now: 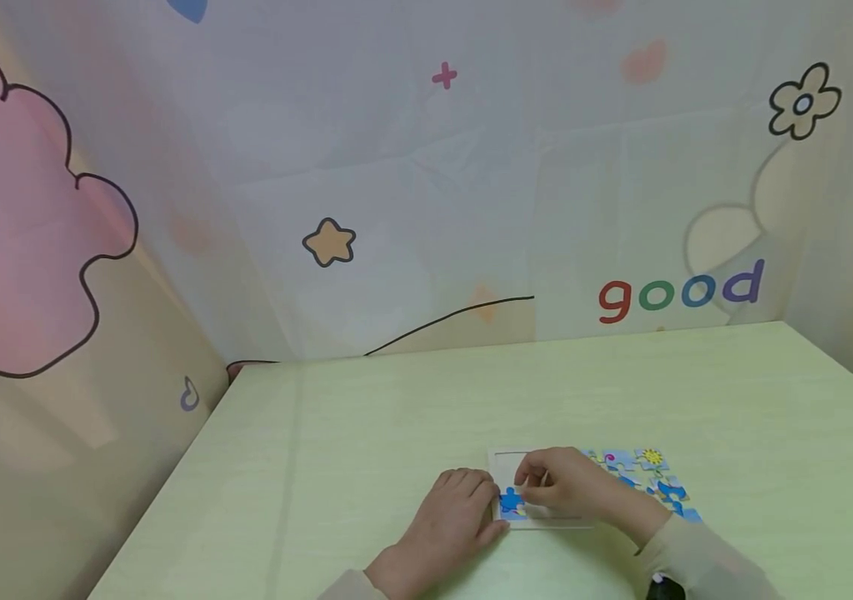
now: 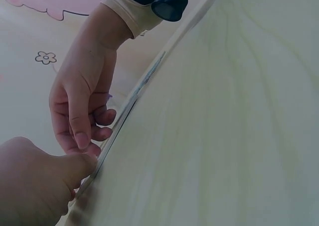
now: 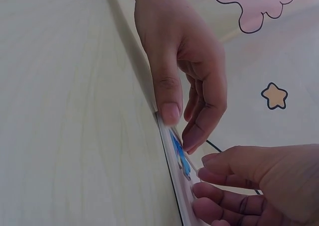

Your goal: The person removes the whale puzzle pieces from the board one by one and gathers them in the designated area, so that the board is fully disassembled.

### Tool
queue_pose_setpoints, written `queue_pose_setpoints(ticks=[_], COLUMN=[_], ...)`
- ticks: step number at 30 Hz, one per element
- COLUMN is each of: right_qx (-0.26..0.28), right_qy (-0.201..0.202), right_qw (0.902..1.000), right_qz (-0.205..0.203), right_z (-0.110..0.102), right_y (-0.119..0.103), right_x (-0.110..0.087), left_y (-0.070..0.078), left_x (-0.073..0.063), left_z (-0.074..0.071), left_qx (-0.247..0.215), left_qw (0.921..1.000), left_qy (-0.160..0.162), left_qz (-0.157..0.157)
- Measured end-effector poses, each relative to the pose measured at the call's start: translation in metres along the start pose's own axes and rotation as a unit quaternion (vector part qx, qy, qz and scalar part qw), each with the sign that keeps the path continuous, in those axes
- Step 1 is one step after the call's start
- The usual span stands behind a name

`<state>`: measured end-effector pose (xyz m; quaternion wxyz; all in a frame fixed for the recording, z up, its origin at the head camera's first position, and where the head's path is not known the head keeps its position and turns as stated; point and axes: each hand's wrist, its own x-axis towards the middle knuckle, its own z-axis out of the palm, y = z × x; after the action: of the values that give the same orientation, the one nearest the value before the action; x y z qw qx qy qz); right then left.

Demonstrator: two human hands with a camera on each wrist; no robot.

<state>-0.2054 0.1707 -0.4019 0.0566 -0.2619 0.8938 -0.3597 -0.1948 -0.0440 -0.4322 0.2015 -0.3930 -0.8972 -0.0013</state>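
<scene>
A white puzzle tray (image 1: 556, 524) lies on the table, with a blue jigsaw piece (image 1: 511, 503) in its lower left corner. My left hand (image 1: 451, 515) rests at the tray's left edge, its thumb by the near corner. Over the tray hovers my right hand (image 1: 569, 479), its fingers loosely bent beside the piece. In the left wrist view, nothing shows between the right hand's (image 2: 82, 101) thumb and fingers. The right wrist view shows the left hand's (image 3: 182, 61) thumb touching the tray's corner, its index finger close to the blue piece (image 3: 180, 155).
Several colourful jigsaw pieces (image 1: 651, 458) lie right of the tray, partly hidden by my right arm. The pale green table (image 1: 366, 433) meets a decorated cloth backdrop (image 1: 411, 200) at its far edge.
</scene>
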Motion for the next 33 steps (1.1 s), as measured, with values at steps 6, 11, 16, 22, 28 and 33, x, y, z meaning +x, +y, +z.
queue_pose_setpoints(ticks=[6, 11, 16, 22, 28, 33], right_qx=[-0.005, -0.013, -0.017, -0.018, -0.021, -0.012], right_qy=[-0.002, -0.001, 0.002, 0.003, 0.0, 0.002], right_qw=[1.0, 0.9999, 0.9998, 0.9998, 0.9996, 0.9994], right_qz=[-0.003, 0.009, 0.008, 0.012, 0.018, 0.032], right_z=[0.0038, 0.0052, 0.007, 0.0084, 0.0086, 0.0078], right_y=[-0.0039, -0.005, -0.0037, -0.0032, -0.0045, -0.0065], right_x=[0.0034, 0.0057, 0.0067, 0.0069, 0.007, 0.0063], left_y=[-0.0009, -0.0015, -0.0014, -0.0011, -0.0012, -0.0018], left_x=[0.0002, 0.0002, -0.0001, 0.0, -0.0004, -0.0007], left_z=[0.0018, 0.0016, 0.0009, 0.0011, 0.0013, 0.0026], left_qx=[-0.002, -0.001, -0.007, -0.011, -0.011, -0.01], left_qw=[1.0, 1.0, 1.0, 0.9999, 0.9999, 0.9999], left_qy=[-0.002, -0.002, -0.006, -0.004, -0.001, 0.0], left_qz=[0.005, 0.006, 0.002, 0.002, 0.004, 0.005])
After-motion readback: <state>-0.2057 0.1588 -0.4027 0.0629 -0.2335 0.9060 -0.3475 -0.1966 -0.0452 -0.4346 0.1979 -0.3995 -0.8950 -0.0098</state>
